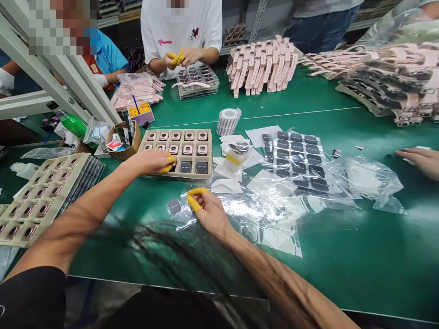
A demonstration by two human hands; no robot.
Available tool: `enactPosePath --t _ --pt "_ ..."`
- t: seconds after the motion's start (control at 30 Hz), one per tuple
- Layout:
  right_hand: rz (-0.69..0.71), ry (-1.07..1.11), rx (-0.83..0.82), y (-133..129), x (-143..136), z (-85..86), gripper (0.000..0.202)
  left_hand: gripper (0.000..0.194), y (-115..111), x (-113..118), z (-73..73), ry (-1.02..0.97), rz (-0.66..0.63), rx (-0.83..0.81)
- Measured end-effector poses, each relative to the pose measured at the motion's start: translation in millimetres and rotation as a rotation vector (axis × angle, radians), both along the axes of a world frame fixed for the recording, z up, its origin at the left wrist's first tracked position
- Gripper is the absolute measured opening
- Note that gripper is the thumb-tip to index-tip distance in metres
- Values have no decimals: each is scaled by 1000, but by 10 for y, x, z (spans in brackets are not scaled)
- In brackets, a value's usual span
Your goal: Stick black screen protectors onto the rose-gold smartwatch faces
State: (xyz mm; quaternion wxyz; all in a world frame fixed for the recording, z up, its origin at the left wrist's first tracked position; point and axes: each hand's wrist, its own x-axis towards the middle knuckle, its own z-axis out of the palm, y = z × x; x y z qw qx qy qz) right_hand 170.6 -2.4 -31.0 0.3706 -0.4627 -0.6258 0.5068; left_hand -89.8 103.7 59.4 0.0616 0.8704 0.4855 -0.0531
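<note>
My left hand (156, 161), with yellow finger cots, reaches into the front row of a beige tray (175, 177). Its fingers are closed at a compartment there, and they hide whatever they grip. Right of them in that row sit two square watch cases with dark faces up, one a watch case (202, 167) in the corner. The rows behind hold pink-rimmed watch cases (187, 149). My right hand (211, 211), also in yellow cots, rests over clear plastic film, thumb and forefinger apart with nothing visible between them. Just left of its fingertips lies a dark square sticker (174, 207).
Sheets of dark square stickers (298, 157) lie right, beside a clear plastic bag (373, 180). A metal-topped bottle (236, 156) and a label roll (229, 121) stand behind my right hand. Stacked trays (44, 192) are at left. Across the table, a co-worker's hands (185, 57) work near pink straps (262, 64).
</note>
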Motion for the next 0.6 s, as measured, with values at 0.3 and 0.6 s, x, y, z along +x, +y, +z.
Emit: enactPosePath --t 0.3,0.6 --pt "14 62 369 130 239 87 18 51 -1004 665 -554 -1414 586 -330" --pt "233 34 445 187 333 217 9 67 -1223 840 -576 -1738 710 -961"
